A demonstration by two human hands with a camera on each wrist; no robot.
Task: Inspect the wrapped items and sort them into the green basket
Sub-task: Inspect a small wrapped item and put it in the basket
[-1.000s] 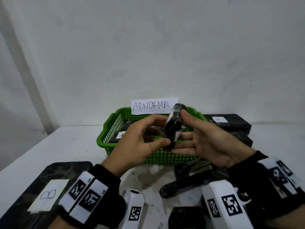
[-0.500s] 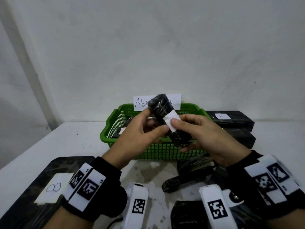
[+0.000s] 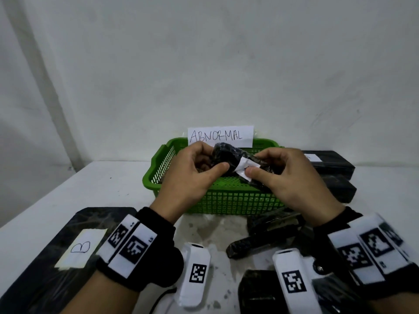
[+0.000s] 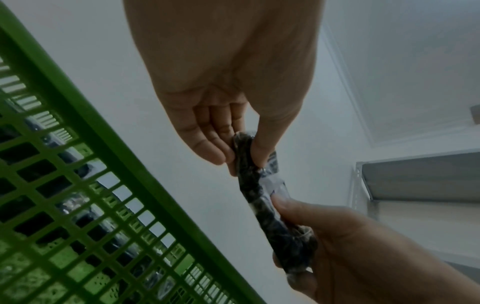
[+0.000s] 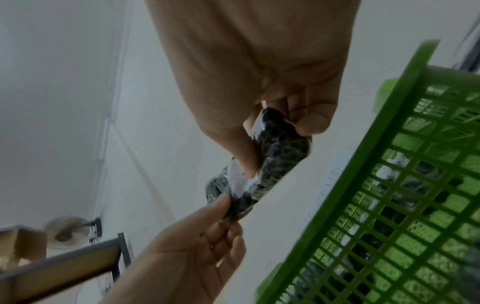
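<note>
While both hands meet above the green basket (image 3: 226,200) in the head view, the left hand (image 3: 188,177) pinches one end of a black wrapped item (image 3: 226,155) between thumb and curled fingers; the right hand (image 3: 292,177) grips the other end, its thumb on the white label (image 3: 246,167); the item is in the air, over the basket's near wall; behind the basket stands a paper sign (image 3: 221,135) reading ABNORMAL; more wrapped items (image 3: 260,243) lie on the white table (image 3: 68,189) near the wrists; a black tray (image 3: 34,268) marked B is at the left.

Seen from the left wrist, the left hand (image 4: 221,102) clamps the item's (image 4: 249,185) upper end between thumb and fingertips; the right hand (image 4: 363,246) wraps round its lower end; the basket (image 4: 103,154) runs beside them, dark items visible through its mesh.

From the right wrist, the right hand (image 5: 259,72) pinches the item (image 5: 280,148) between thumb and curled fingers; the left hand (image 5: 187,246) nips the far end with thumb and forefinger; the basket (image 5: 376,164) is at the right.
</note>
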